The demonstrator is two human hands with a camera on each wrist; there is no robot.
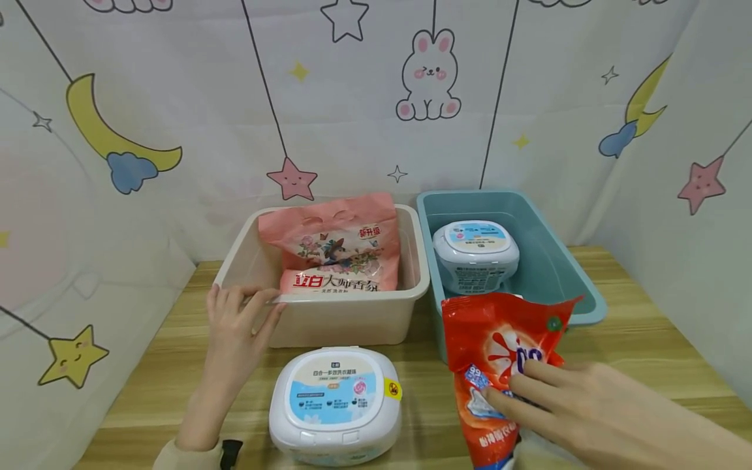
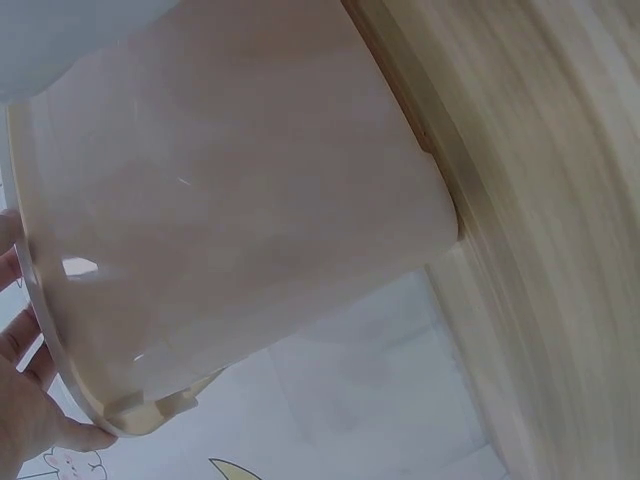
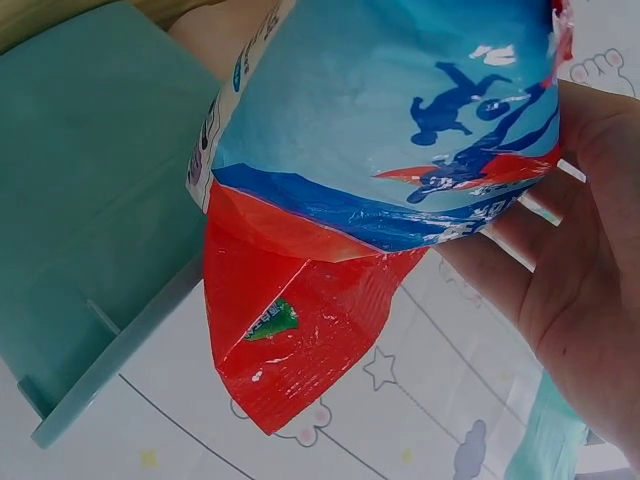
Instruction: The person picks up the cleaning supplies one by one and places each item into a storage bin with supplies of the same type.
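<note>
My left hand (image 1: 237,326) holds the near left rim of a cream plastic bin (image 1: 346,320); in the left wrist view, fingers (image 2: 22,335) reach over its lip. Inside that bin is a pink laundry detergent bag (image 1: 346,254). With my right hand (image 1: 564,405) I grip a red detergent bag (image 1: 499,352), upright in front of the teal bin (image 1: 564,274). The right wrist view shows the bag's blue side (image 3: 370,130), with fingers around its edge; the thumb is hard to make out.
A white lidded detergent box (image 1: 335,405) stands on the wooden table (image 1: 158,378) between my hands. A similar box (image 1: 476,254) sits inside the teal bin. Behind both bins hangs a white cloth (image 1: 364,130) with cartoon prints.
</note>
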